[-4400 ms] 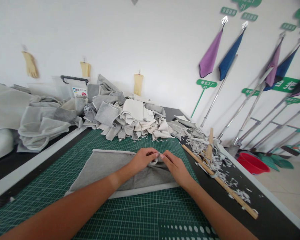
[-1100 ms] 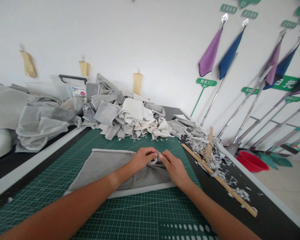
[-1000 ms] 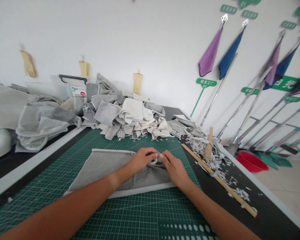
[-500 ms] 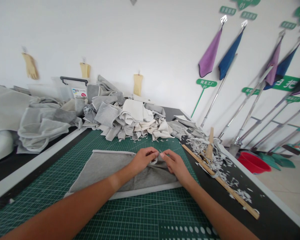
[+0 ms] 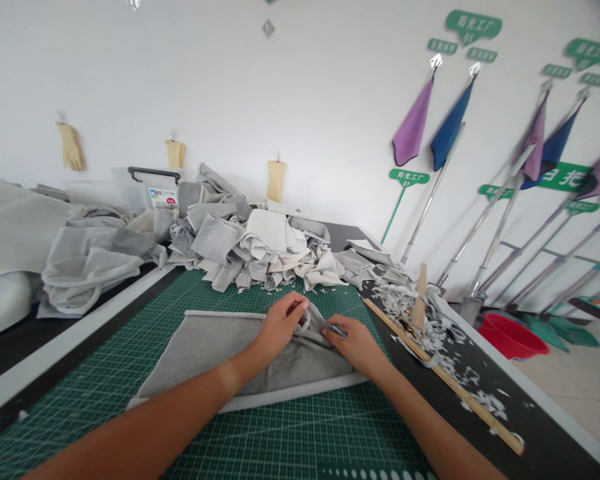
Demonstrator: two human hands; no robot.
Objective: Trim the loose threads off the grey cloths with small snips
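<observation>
Grey sweatshirt fabric (image 5: 215,353) lies flat on the green cutting mat (image 5: 280,430), so the mat keeps it steady under my hands. My left hand (image 5: 280,327) is nearly closed, pinching up a fold beside a loop of pale binding (image 5: 306,323), which seems to lift that layer clear of the rest. My right hand (image 5: 355,345) lies low and half open, pressing the cloth down; a small blue-and-steel tool (image 5: 336,329) shows at its fingers, though I cannot tell whether they grip it. Beyond the mat, a wooden ruler (image 5: 445,377) lies among white scraps (image 5: 410,310), and a heaped pile of offcuts (image 5: 250,247) sits farther back.
</observation>
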